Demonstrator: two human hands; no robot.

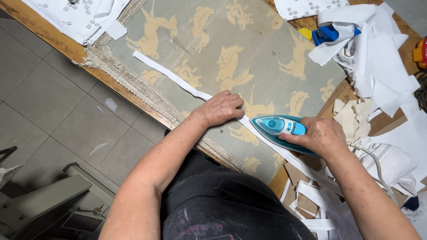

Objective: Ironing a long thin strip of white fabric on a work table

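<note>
Two hands at work over a grey-green pressing cloth point(262, 53) printed with tan deer shapes, spread on a wooden bench point(40, 31). Hard to make out: far end of white fabric strip point(173, 75) fades near the cloth's upper left; near end buried in a tangle of loose white strips point(311, 204) at lower right, cut off by frame edge. Soleplate of iron hidden, only top shell showing. Iron's cord point(378, 164) partly lost behind right forearm. Blue tool point(329, 33) at top right half covered by a white fabric pile point(378, 58); exact kind unclear. Yellow-red object point(420, 51) cropped at right edge. Printed white fabric point(75, 15) cut off at top left.

Left hand point(221, 109) flat, fingers loosely spread, palm down, pressing the strip onto the cloth, not gripping. Right hand point(318, 135) closed around handle of the blue-and-white iron point(278, 126), tip pointing left, sitting on the strip just beside the left fingertips. Strip running diagonally across the cloth, from upper left down under both hands. Beige fabric scraps point(353, 115) near the right hand. Tiled floor point(58, 98) at left.
</note>
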